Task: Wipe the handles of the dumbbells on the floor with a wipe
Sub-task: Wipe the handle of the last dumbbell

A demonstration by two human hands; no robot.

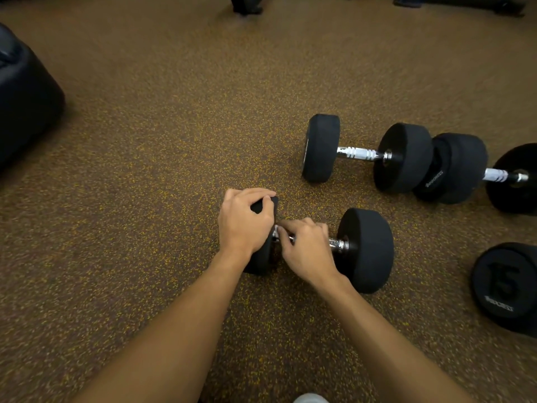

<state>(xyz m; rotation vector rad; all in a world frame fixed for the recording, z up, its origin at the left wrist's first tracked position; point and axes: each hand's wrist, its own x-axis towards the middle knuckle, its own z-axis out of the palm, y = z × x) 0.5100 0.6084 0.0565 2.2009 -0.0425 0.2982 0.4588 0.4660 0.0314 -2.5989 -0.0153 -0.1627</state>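
The near dumbbell (364,251) lay on the speckled floor (145,199), about midway between its left and right edges. The left hand (242,225) gripped the dumbbell's left head, fingers curled over its top. The right hand (305,248), just beside it, was curled round the handle (337,244). A pale scrap (278,228) showed at its fingertips, too small to tell what it was. A second dumbbell (360,154) and a third dumbbell (459,170) lay farther off toward the right edge, their heads touching. A fourth dumbbell (505,286), marked 15, sat at the right edge. A black pad (26,106) sat at the left edge.
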